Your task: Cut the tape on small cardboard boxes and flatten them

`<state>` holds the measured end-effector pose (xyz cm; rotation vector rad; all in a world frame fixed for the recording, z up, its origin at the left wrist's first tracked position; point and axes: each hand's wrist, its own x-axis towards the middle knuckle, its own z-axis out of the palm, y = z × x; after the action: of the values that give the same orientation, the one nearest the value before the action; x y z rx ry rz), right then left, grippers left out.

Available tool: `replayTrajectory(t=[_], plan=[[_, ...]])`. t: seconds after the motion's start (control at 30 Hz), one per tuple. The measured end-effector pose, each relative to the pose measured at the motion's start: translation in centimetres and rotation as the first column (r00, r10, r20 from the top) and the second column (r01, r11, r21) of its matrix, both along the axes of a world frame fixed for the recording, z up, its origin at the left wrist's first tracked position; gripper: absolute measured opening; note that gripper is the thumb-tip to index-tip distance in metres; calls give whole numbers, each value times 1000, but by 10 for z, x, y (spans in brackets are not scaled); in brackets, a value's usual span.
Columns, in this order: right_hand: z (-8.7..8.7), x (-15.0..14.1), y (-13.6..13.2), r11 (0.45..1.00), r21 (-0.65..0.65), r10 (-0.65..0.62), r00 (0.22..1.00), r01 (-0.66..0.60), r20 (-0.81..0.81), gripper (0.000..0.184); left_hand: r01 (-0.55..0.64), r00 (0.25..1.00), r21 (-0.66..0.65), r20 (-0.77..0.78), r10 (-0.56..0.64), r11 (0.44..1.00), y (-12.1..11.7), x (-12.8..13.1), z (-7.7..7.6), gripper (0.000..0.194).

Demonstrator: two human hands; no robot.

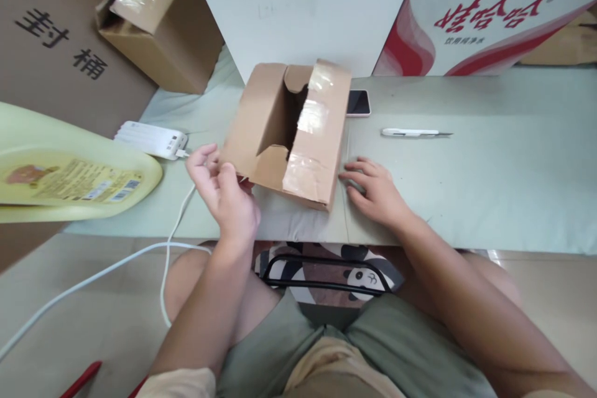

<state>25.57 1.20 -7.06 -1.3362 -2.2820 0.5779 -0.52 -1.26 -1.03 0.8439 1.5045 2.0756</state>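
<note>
Left hand (229, 196) grip pinching carton (313, 137) at 8 o'clock, right hand (375, 191) grip loose, empty, knife (411, 132) at its 1 o'clock

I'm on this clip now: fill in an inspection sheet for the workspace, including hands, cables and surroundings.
Surface: pale green cloth, lightly creased.
Job's things: cardboard box, clear tape on one flap, gap in its top.
Clutter: white-handled knife, blade bare; phone, partly hidden by the box; white power bank; yellow bottle.
Hands: left hand grips the box's near-left corner between thumb and fingers; right hand lies palm down beside the box, contact unclear.
Cables: white cabling at left; plug in the power bank.
Surroundings: brown carton back left; white-and-red carton behind.
</note>
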Motion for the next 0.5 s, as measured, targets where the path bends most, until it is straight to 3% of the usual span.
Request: replayTrajectory(t=[0.07, 0.17, 0.3, 0.4, 0.5], plan=[[2, -1, -1, 1000, -3, 4, 1000, -4, 25, 40, 6, 994, -28, 113, -3, 1000, 0, -3, 5, 26], [6, -1, 0, 999, -39, 9, 1000, -9, 2, 45, 40, 952, -46, 306, -24, 998, 1, -9, 9, 35], [11, 2, 0, 983, -164, 43, 968, -86, -249, 65, 139, 887, -176, 460, -43, 974, 2, -19, 5, 43], [12, 2, -2, 940, -273, 50, 873, -205, -485, 81, 260, 903, -286, 410, -127, 922, 4, -27, -8, 32], [9, 1, -2, 925, -300, -1, 789, -232, -615, 90, 282, 959, -335, 113, -259, 899, 7, -39, -23, 17]])
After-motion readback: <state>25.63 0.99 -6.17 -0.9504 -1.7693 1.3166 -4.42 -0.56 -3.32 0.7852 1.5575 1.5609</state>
